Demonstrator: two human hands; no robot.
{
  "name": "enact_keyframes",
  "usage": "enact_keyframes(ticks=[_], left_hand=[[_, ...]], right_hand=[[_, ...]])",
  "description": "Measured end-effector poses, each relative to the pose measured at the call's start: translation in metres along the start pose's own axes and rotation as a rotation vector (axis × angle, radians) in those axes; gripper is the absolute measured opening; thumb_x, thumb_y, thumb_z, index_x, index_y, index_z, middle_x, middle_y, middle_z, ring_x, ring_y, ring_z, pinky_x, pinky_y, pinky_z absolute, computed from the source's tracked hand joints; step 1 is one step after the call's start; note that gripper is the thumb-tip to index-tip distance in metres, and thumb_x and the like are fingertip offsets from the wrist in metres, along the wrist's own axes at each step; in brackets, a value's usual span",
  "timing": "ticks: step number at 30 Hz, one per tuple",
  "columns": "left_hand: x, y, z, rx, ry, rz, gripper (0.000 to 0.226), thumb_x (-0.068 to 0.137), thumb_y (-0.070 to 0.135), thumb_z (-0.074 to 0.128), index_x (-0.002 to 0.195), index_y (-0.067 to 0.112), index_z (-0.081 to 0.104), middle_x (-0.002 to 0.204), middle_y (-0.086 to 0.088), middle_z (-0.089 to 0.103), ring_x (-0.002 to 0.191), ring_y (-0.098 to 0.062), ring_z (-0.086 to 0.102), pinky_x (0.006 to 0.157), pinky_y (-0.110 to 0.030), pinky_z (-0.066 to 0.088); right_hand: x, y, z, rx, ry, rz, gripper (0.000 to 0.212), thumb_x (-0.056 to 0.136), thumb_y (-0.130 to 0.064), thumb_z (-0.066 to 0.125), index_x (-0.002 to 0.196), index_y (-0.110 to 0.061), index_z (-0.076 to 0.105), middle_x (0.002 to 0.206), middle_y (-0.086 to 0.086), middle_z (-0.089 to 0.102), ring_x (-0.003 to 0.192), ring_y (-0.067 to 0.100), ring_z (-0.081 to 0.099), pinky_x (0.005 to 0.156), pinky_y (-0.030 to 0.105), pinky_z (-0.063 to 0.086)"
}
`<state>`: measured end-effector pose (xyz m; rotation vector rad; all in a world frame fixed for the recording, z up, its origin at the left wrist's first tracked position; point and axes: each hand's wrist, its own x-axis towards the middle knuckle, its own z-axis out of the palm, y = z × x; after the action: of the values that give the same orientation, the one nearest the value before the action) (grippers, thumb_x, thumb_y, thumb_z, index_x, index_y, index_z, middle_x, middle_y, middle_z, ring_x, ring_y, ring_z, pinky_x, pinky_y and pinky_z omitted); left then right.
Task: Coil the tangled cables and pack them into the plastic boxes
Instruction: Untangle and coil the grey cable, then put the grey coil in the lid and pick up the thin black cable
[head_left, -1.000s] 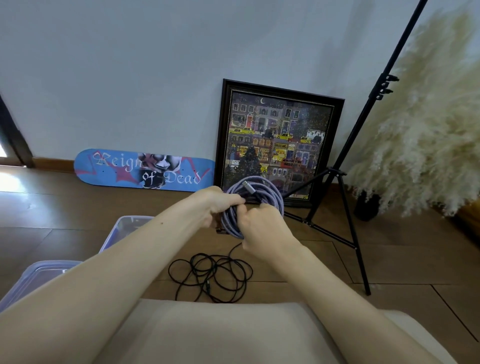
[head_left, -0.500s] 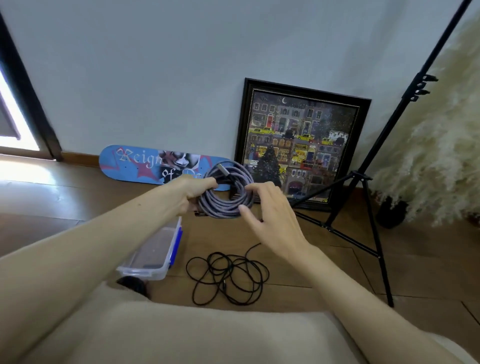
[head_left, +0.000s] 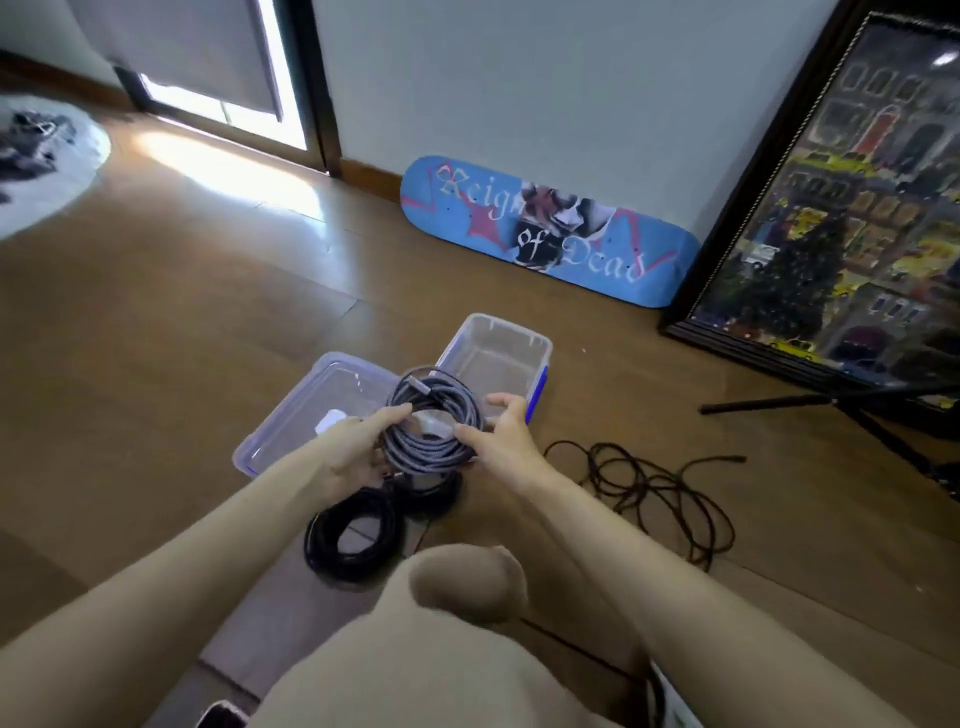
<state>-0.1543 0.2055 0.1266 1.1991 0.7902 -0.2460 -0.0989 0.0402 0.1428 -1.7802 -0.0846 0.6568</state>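
Grey braided cable (head_left: 431, 428), already wound into a round coil, is held in the air between both hands, in front of the person's knee (head_left: 467, 582). The left hand (head_left: 356, 454) grips the coil at its 8 o'clock side, with the fingers curled round the bundle of strands. The right hand (head_left: 498, 441) is on the 3 o'clock side. Its fingers are lifted and loosely spread, and only the thumb side touches the coil, so it steadies more than it holds.

Two clear plastic boxes stand open on the wooden floor (head_left: 156, 364) behind the coil. The left box (head_left: 280, 408) is at 10 o'clock from it and has a small white object (head_left: 330, 420) inside. The right box (head_left: 498, 358), with a blue latch (head_left: 537, 395) on its side, is at 1 o'clock. From this view the coil hangs over the gap between them.

A black coiled cable (head_left: 353, 530) lies on the floor at 7 o'clock from the grey one, near the knee. A tangled black cable (head_left: 649, 488) is spread loose on the floor at 4 o'clock, beside the right forearm.

Against the wall, at 1 o'clock, leans a blue skateboard deck (head_left: 550, 234), and at 2 o'clock a framed picture (head_left: 831, 218) with a black tripod leg (head_left: 831, 402) in front of it.
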Motion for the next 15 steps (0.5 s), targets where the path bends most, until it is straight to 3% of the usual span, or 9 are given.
enact_keyframes(ticks=[3, 6, 9, 12, 15], left_hand=[[0.012, -0.020, -0.029, -0.039, -0.016, -0.033, 0.030, 0.090, 0.027, 0.061, 0.109, 0.004, 0.065, 0.096, -0.010, 0.072, 0.078, -0.019, 0.069, 0.067, -0.028, 0.054], [0.027, -0.032, -0.045, -0.089, 0.053, -0.018, 0.026, 0.089, 0.020, 0.063, 0.105, 0.000, 0.065, 0.092, -0.012, 0.073, 0.074, -0.020, 0.070, 0.059, -0.025, 0.057], [0.046, -0.033, -0.053, -0.059, 0.231, 0.060, 0.020, 0.087, 0.014, 0.066, 0.100, 0.000, 0.062, 0.087, -0.014, 0.069, 0.068, -0.023, 0.068, 0.059, -0.028, 0.059], [0.075, -0.029, -0.064, 0.106, 0.422, 0.165, 0.038, 0.082, 0.016, 0.073, 0.110, 0.001, 0.052, 0.098, -0.015, 0.062, 0.079, -0.026, 0.065, 0.068, -0.038, 0.058], [0.102, -0.025, -0.075, 0.508, 0.568, 0.342, 0.046, 0.077, 0.024, 0.076, 0.105, 0.012, 0.042, 0.092, -0.007, 0.060, 0.084, -0.029, 0.063, 0.071, -0.046, 0.054]], right_hand=[[0.026, 0.026, 0.027, 0.066, -0.059, 0.116, 0.045, 0.092, -0.006, 0.061, 0.117, -0.018, 0.025, 0.106, 0.008, 0.053, 0.089, 0.018, 0.059, 0.087, 0.044, 0.055], [0.052, 0.044, 0.049, 0.091, -0.093, 0.178, 0.043, 0.093, -0.005, 0.058, 0.120, -0.019, 0.028, 0.104, 0.003, 0.051, 0.097, 0.022, 0.059, 0.089, 0.041, 0.054], [0.073, 0.061, 0.066, 0.000, -0.082, 0.196, 0.043, 0.093, -0.010, 0.057, 0.130, -0.012, 0.034, 0.119, 0.009, 0.050, 0.101, 0.021, 0.055, 0.091, 0.039, 0.050], [0.090, 0.075, 0.077, -0.033, -0.093, 0.238, 0.040, 0.094, -0.011, 0.054, 0.133, -0.008, 0.041, 0.110, 0.006, 0.051, 0.102, 0.023, 0.055, 0.092, 0.039, 0.049], [0.099, 0.079, 0.085, 0.054, -0.132, 0.278, 0.037, 0.098, -0.010, 0.049, 0.134, -0.008, 0.043, 0.099, 0.001, 0.053, 0.111, 0.026, 0.058, 0.095, 0.039, 0.049]])
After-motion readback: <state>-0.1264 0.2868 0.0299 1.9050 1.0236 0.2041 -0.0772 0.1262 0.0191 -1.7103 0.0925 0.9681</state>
